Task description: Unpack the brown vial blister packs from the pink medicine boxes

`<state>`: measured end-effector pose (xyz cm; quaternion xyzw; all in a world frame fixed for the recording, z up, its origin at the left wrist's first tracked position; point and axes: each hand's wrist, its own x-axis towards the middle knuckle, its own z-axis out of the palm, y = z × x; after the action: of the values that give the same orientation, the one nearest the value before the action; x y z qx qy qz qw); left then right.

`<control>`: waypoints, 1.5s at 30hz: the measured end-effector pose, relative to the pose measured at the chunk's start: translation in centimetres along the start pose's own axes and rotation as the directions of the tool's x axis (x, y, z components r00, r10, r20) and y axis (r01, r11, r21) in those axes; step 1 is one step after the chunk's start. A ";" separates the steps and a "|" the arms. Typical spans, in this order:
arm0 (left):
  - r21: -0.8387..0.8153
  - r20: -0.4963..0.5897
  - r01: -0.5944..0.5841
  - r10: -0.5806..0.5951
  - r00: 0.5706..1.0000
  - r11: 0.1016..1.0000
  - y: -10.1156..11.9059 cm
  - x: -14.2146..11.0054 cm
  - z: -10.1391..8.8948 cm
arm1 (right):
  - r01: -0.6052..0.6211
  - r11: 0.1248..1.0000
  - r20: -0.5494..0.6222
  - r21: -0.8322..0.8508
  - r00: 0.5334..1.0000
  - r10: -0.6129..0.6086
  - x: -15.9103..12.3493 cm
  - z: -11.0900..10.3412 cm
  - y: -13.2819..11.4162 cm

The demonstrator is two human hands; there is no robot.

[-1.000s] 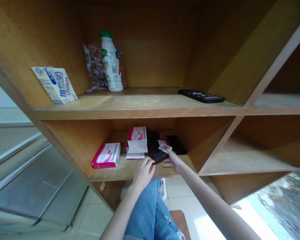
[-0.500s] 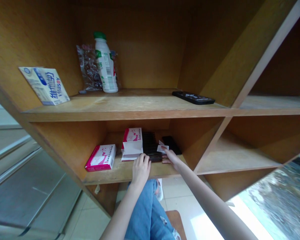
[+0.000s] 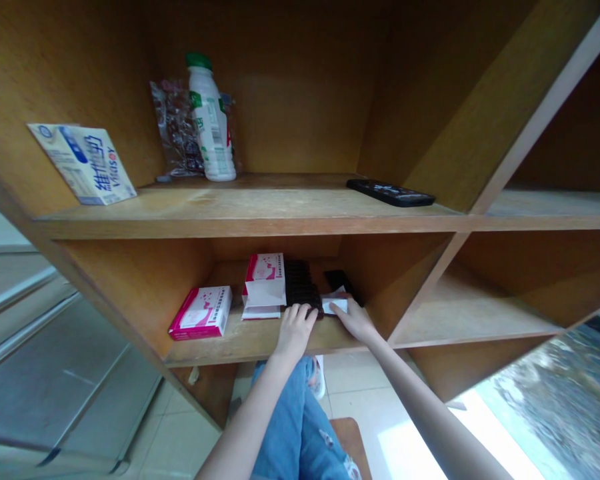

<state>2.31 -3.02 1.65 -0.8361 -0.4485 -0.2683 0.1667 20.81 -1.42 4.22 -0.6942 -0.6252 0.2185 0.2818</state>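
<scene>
On the lower shelf lies a black ribbed object (image 3: 300,283), whose exact kind I cannot make out. My left hand (image 3: 295,328) has its fingers curled over the front end of it. A small folded white paper (image 3: 335,306) is pinched by my right hand (image 3: 354,323), just right of the ribbed object. Beside the ribbed object, on its left, an opened pink-and-white box (image 3: 265,280) has its white flap facing me. A closed pink-and-white box (image 3: 201,312) sits farther left. Behind my right hand a flat black object (image 3: 336,279) is partly covered.
The upper shelf (image 3: 260,205) carries a Vitasoy carton (image 3: 87,164), a white bottle with a green cap (image 3: 211,123), a clear plastic bag (image 3: 175,130) and a black phone (image 3: 390,193). An upright wooden divider (image 3: 430,283) bounds the lower compartment on the right.
My left hand has shifted right along the front of the black ribbed object. The white paper has moved slightly right and down with my right hand. The camera view has shifted slightly.
</scene>
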 end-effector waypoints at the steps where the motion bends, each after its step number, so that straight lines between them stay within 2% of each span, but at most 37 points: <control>1: 0.005 -0.001 0.009 -0.009 1.000 1.000 -0.1 0.0 0.1 | 0.014 0.996 0.010 -0.087 1.000 -0.013 -0.1 -0.1 -0.2; 3: 0.010 0.002 0.023 -0.023 1.000 1.000 -0.2 0.1 0.3 | 0.014 0.976 0.042 -0.216 0.999 -0.005 -0.3 -0.3 -0.6; 5: -0.004 -0.003 0.029 -0.029 1.000 1.000 -0.2 0.1 0.4 | 0.009 0.959 0.020 -0.283 1.000 -0.004 -0.4 -0.5 -0.7; 8: -0.097 -0.058 0.045 -0.051 0.997 0.994 0.0 -0.3 -0.4 | 0.029 0.949 -0.108 -0.315 0.992 -0.066 -0.4 -0.9 -0.7; 11: -0.227 -0.143 0.107 -0.142 0.979 0.968 -0.1 -1.8 -2.4 | 0.148 0.949 -0.285 -0.279 0.931 -0.229 -0.8 -0.9 -0.9; 13: -0.259 -0.204 0.178 -0.234 0.951 0.949 -0.9 -3.3 -4.2 | 0.286 0.934 -0.395 -0.215 0.849 -0.350 -1.6 -0.5 -1.5; 15: -0.264 -0.261 0.261 -0.329 0.907 0.929 -2.5 -5.0 -6.1 | 0.427 0.896 -0.456 -0.125 0.777 -0.434 -2.7 0.3 -2.7; 16: -0.266 -0.295 0.300 -0.374 0.879 0.916 -3.5 -5.9 -7.0 | 0.486 0.872 -0.455 -0.067 0.762 -0.460 -3.4 0.9 -3.5; 17: -0.260 -0.320 0.346 -0.418 0.850 0.902 -4.7 -6.7 -7.8 | 0.532 0.846 -0.419 0.002 0.769 -0.483 -4.1 1.7 -4.4; 19: -0.222 -0.393 0.424 -0.479 0.785 0.878 -7.1 -8.2 -9.2 | 0.572 0.798 -0.278 0.188 0.810 -0.516 -5.5 3.6 -6.3; 21: -0.176 -0.408 0.509 -0.533 0.741 0.843 -9.4 -9.5 -10.2 | 0.503 0.771 -0.092 0.391 0.854 -0.511 -6.6 5.9 -8.1; 23: -0.147 -0.410 0.567 -0.572 0.710 0.810 -11.2 -10.6 -10.8 | 0.363 0.760 0.062 0.540 0.883 -0.465 -7.2 8.5 -9.8; 26: -0.156 -0.358 0.617 -0.626 0.693 0.771 -13.2 -11.7 -10.8 | 0.162 0.740 0.225 0.653 0.892 -0.393 -7.5 11.9 -11.9; 29: -0.141 -0.265 0.652 -0.663 0.701 0.745 -14.0 -11.9 -10.3 | 0.021 0.715 0.326 0.699 0.880 -0.345 -7.3 14.3 -13.6; 32: -0.090 -0.221 0.682 -0.682 0.697 0.726 -13.9 -11.5 -10.0 | -0.130 0.671 0.428 0.730 0.852 -0.302 -6.6 15.7 -15.1; 35: -0.117 -0.221 0.704 -0.710 0.669 0.700 -13.5 -11.0 -10.1 | -0.271 0.626 0.513 0.731 0.824 -0.241 -5.7 16.8 -16.2; 39: -0.238 -0.244 0.699 -0.738 0.629 0.674 -13.0 -11.3 -10.3 | -0.353 0.553 0.524 0.755 0.832 -0.184 -5.1 17.7 -16.5; 41: -0.293 -0.249 0.720 -0.778 0.577 0.629 -13.0 -11.6 -10.0 | -0.360 0.528 0.522 0.769 0.830 -0.196 -5.0 17.8 -16.6; 42: -0.337 -0.228 0.741 -0.814 0.534 0.581 -13.0 -11.8 -9.8 | -0.359 0.518 0.522 0.776 0.827 -0.209 -5.0 17.8 -16.6; 45: -0.533 -0.069 0.779 -0.934 0.350 0.331 -13.1 -12.2 -8.9 | -0.354 0.507 0.529 0.786 0.810 -0.254 -5.1 17.8 -17.0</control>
<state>-16.93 -8.60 1.98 -0.4077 -0.7198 -0.5521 -0.1040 -4.14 -3.36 1.98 -0.3760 -0.4644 0.7092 0.3742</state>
